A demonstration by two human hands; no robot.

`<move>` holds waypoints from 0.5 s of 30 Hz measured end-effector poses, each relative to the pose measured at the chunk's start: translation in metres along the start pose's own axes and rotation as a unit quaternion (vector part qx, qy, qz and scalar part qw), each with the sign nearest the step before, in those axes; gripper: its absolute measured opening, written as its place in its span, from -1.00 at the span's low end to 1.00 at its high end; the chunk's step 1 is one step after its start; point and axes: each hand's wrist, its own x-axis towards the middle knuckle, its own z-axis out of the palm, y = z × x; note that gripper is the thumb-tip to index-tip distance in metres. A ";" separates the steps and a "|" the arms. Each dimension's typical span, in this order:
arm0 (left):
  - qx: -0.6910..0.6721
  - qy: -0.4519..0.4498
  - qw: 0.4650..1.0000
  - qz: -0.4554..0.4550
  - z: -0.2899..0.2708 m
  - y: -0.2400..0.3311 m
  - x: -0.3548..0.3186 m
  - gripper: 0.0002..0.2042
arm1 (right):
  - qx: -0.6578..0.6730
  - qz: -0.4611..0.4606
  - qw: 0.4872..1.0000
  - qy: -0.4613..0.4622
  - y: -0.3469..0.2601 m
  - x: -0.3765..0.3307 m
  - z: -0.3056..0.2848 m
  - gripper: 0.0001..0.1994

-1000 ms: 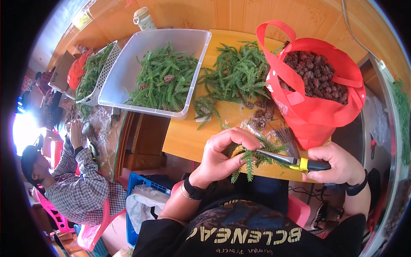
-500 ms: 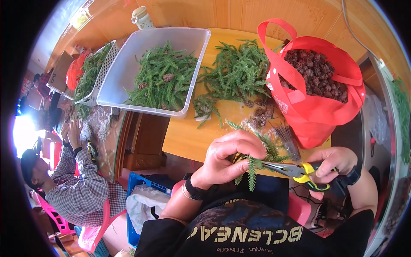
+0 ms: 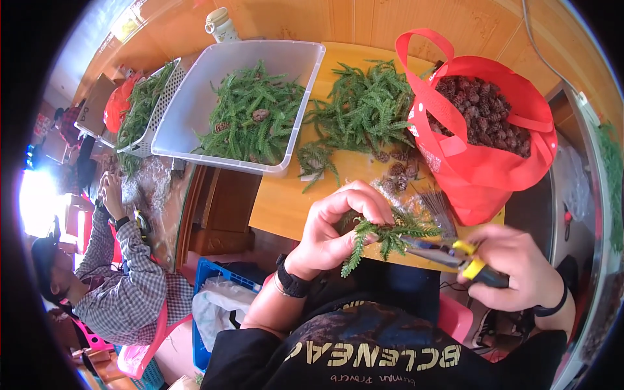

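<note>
My left hand (image 3: 323, 232) pinches a green artificial pine sprig (image 3: 390, 238) between thumb and fingers, above the near edge of the yellow table. My right hand (image 3: 520, 268) is wrapped round needle-nose pliers (image 3: 480, 265) with yellow and black handles. Their jaws point left, spread somewhat apart, with the tips close by the sprig; whether they touch it I cannot tell. Beyond my hands, loose pine cones (image 3: 398, 174) lie beside a bundle of thin dark wires (image 3: 434, 207). A heap of green sprigs (image 3: 367, 107) rests farther back.
A clear plastic bin (image 3: 224, 160) holds sprigs and a few cones. At the right stands a red bag (image 3: 481, 188) full of pine cones. A white bottle (image 3: 221, 26) is by the wall. To the left, a person (image 3: 123, 292) in a checked shirt works at another table, near a blue crate (image 3: 203, 325).
The plier jaws have parted and drawn back from the sprig's stem. The sprig has turned in my left hand, and my right hand has rolled over with its fingers closed round the handles.
</note>
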 end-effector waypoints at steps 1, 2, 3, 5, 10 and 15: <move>0.000 0.005 1.000 -0.005 0.001 0.000 0.000 -0.86 | -0.107 -0.032 0.992 0.059 0.000 0.000 0.002 -0.82; -0.001 0.008 1.000 -0.009 0.003 0.000 0.000 -0.86 | -0.130 -0.028 0.983 0.128 0.000 0.003 0.008 -0.81; -0.002 0.005 1.000 -0.009 0.005 0.000 0.000 -0.86 | -0.178 -0.025 0.974 0.141 0.000 0.004 0.009 -0.80; 0.035 0.038 0.998 -0.026 0.009 0.001 0.000 -0.87 | -0.244 -0.012 0.956 0.161 0.001 0.004 0.012 -0.78; 0.045 0.051 0.997 -0.031 0.011 0.002 0.000 -0.87 | -0.259 -0.027 0.949 0.177 0.002 0.006 0.018 -0.78; 0.083 0.064 0.994 -0.016 0.016 0.006 0.003 -0.83 | -0.284 -0.035 0.938 0.196 0.004 0.009 0.020 -0.77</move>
